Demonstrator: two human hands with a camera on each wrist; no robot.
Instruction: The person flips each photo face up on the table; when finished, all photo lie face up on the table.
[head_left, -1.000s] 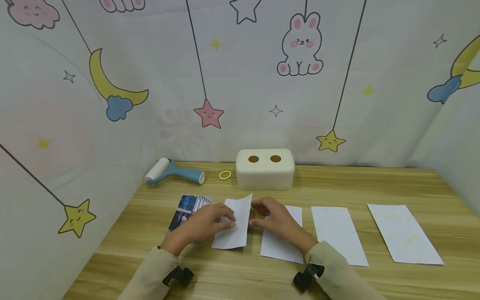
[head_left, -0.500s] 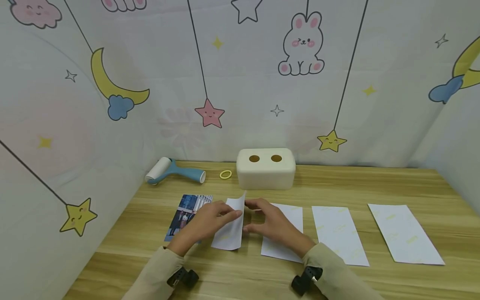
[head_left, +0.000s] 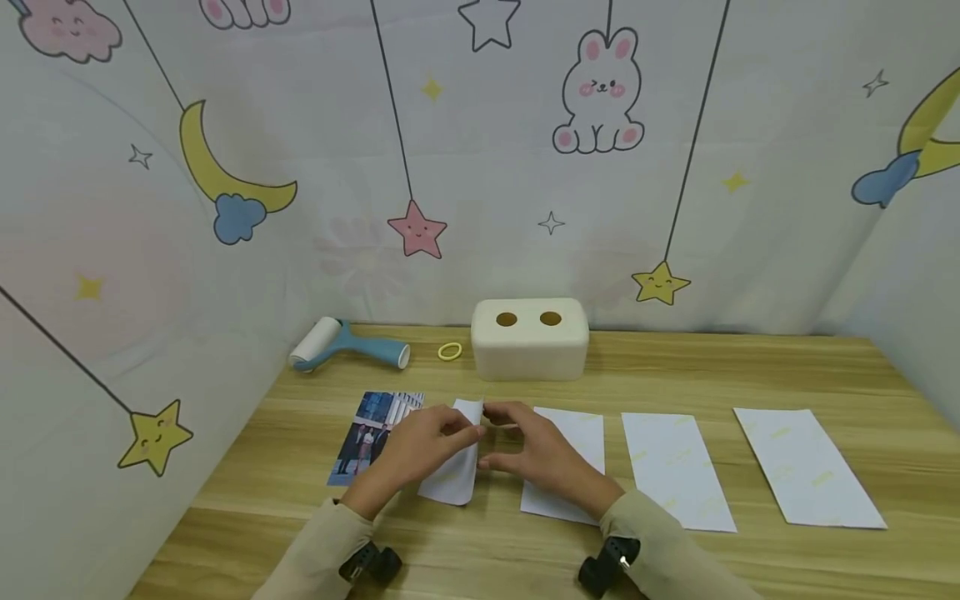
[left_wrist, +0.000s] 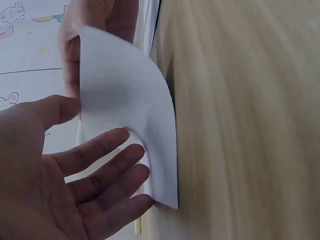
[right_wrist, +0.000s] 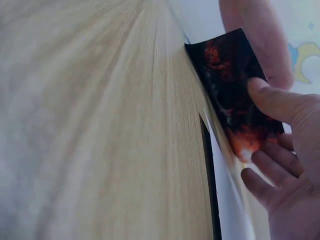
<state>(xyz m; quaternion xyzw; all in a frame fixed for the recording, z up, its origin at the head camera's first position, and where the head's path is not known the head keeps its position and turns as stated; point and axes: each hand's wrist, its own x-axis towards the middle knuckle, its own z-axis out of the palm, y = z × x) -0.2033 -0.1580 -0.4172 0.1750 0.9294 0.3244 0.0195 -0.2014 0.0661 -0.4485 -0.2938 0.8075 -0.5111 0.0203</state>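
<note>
A card [head_left: 454,475], white on its back and dark with fiery orange on its printed face [right_wrist: 225,85], is bent up along its right side. My left hand [head_left: 416,446] lies over its white back. In the left wrist view the fingers [left_wrist: 120,165] are loosely straight against the white side, and the thumb meets the raised edge. My right hand [head_left: 543,450] is at the printed side, its thumb [right_wrist: 270,97] resting on the dark face. Left of the card lies a colour photo [head_left: 360,442], partly covered by my left hand.
Three white cards lie in a row to the right: a near one [head_left: 566,429] partly under my right forearm, a middle one [head_left: 675,458] and a far-right one [head_left: 810,467]. Behind stand a cream box [head_left: 530,350], a yellow ring [head_left: 450,352] and a blue-handled lint roller [head_left: 360,343].
The card's raised right side has curled further over toward the left. Both hands have shifted slightly with it, the right one moving left and the left thumb coming to the card's edge.
</note>
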